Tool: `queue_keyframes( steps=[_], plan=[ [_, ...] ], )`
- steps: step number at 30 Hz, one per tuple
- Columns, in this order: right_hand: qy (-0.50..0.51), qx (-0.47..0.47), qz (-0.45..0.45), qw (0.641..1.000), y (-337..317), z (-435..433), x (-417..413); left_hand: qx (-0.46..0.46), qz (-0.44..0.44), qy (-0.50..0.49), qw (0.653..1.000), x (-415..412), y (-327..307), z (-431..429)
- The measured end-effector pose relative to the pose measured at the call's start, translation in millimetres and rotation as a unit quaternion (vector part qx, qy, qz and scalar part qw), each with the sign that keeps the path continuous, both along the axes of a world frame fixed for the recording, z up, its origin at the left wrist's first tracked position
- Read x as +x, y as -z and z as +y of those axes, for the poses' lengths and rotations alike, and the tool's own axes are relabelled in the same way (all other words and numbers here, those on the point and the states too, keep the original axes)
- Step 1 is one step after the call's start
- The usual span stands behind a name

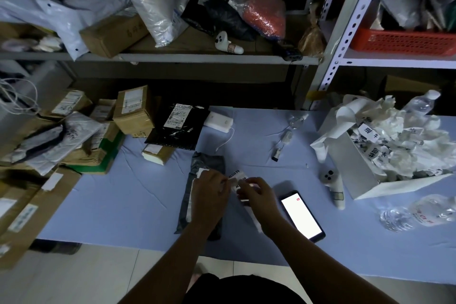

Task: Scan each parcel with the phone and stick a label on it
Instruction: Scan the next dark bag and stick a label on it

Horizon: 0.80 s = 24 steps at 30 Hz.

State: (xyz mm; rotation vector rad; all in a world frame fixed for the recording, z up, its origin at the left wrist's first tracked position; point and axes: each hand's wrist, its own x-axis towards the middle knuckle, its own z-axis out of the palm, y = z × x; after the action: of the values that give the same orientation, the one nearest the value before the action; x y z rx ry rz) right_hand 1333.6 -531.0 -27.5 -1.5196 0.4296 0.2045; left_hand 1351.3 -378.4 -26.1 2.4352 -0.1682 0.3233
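Observation:
A grey plastic parcel (206, 165) lies on the blue table (123, 200) in front of me. My left hand (209, 192) is over the parcel and pinches one end of a white label (237, 177) with black print. My right hand (256, 195) pinches the label's other end and holds a strip of label backing (254, 217) that trails toward me. The phone (301, 216) lies face up on the table just right of my right hand, its screen lit white.
Cardboard boxes (133, 108) and a black parcel (179, 126) are stacked at the table's left and back. A white box (355, 163) full of crumpled label backing stands at the right, with plastic bottles (417, 215) and a white handheld device (333, 185) near it. Shelves rise behind.

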Motion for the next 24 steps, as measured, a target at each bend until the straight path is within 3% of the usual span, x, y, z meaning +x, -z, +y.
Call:
queue_keyframes(
  steps=[3,8,10,11,13,19,22,24],
  plan=[
    [0.060,0.143,0.045,0.987,-6,8,14,-0.007,0.020,0.027,0.999,-2,0,0],
    [0.072,0.119,0.027,0.990,7,2,24,-0.042,-0.046,0.051,0.997,-10,-1,2],
    [0.049,0.134,0.021,0.990,15,1,26,-0.105,0.084,-0.028,0.991,-8,-7,11],
    [0.032,0.128,0.014,0.991,17,2,26,-0.137,0.169,-0.078,0.973,-6,-4,12],
    [-0.013,0.095,-0.001,0.995,23,5,27,-0.170,0.223,-0.118,0.952,0,6,21],
    [-0.047,-0.011,-0.002,0.999,28,26,41,-0.187,0.241,-0.140,0.942,25,10,39],
    [-0.021,-0.013,0.014,1.000,32,41,56,-0.139,0.232,-0.121,0.955,45,18,50],
    [-0.019,-0.063,0.017,0.998,38,52,71,-0.085,0.222,-0.091,0.967,64,26,60]
  ],
)
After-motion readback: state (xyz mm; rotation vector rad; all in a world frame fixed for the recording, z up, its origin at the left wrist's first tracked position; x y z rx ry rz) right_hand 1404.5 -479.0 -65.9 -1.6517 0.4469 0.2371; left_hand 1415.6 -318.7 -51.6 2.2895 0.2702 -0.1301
